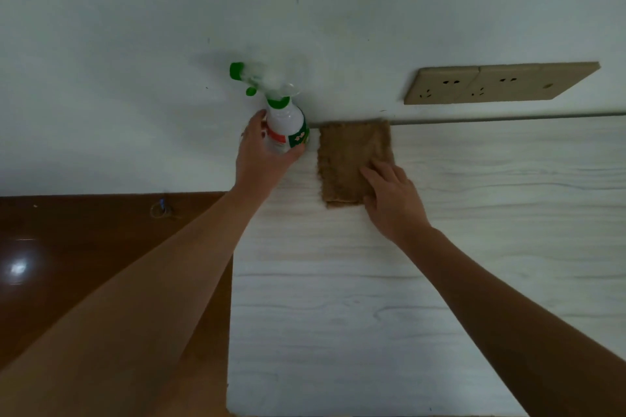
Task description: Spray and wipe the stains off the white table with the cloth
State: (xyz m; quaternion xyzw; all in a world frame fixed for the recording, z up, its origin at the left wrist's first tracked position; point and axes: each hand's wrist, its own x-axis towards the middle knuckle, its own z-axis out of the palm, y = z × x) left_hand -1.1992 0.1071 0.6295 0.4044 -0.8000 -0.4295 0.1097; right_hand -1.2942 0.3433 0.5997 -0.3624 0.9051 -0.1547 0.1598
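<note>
head | left grip [260, 154] curled round spray bottle [286, 123] | right grip [393, 200] spread flat on cloth [345, 152]

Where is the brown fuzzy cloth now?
Head view, centre: the cloth lies flat on the white wood-grain table against the wall, right of the green-topped white spray bottle, right hand resting on it.

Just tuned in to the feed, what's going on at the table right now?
A person is working at the white table. Their left hand grips the spray bottle by its body at the table's far left corner, close to the wall; its green head is blurred. Their right hand rests flat on the brown cloth, which lies spread on the table beside the bottle. No stains show clearly.
</note>
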